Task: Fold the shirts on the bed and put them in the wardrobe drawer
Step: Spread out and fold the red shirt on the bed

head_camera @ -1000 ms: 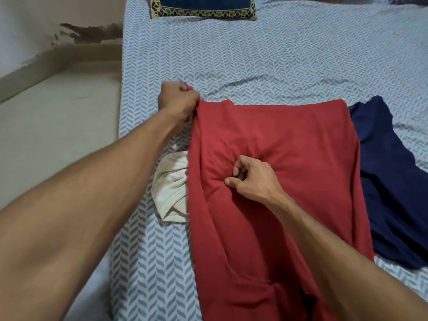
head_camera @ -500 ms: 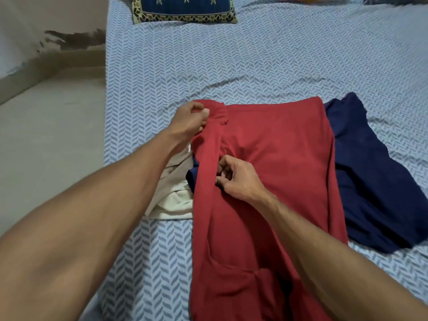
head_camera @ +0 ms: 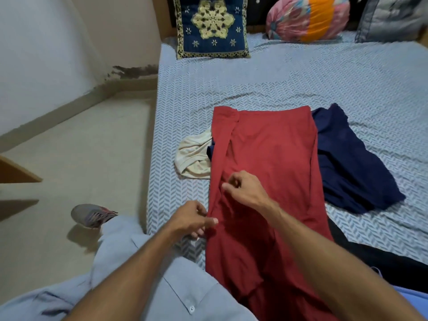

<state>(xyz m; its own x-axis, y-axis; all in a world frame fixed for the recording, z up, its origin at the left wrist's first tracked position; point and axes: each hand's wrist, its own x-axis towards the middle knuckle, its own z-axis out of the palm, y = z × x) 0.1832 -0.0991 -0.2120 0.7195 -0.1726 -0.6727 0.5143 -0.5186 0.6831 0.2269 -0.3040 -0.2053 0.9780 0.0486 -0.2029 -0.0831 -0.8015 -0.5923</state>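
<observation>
A red shirt lies lengthwise on the bed, its left side folded inward into a narrow strip. My left hand pinches the shirt's left edge near the bed's front. My right hand presses and pinches the fold a little farther up. A navy shirt lies crumpled under and to the right of the red one. A cream shirt is bunched at its left. No wardrobe drawer is in view.
A blue embroidered cushion, a pink and orange bolster and a grey pillow stand at the bed's head. Bare floor lies left of the bed, with my shoe and a wooden corner there.
My left hand came down from the shirt's far left corner to its near left edge. The right hand slid nearer too. The camera pulled back, showing the pillows and floor.
</observation>
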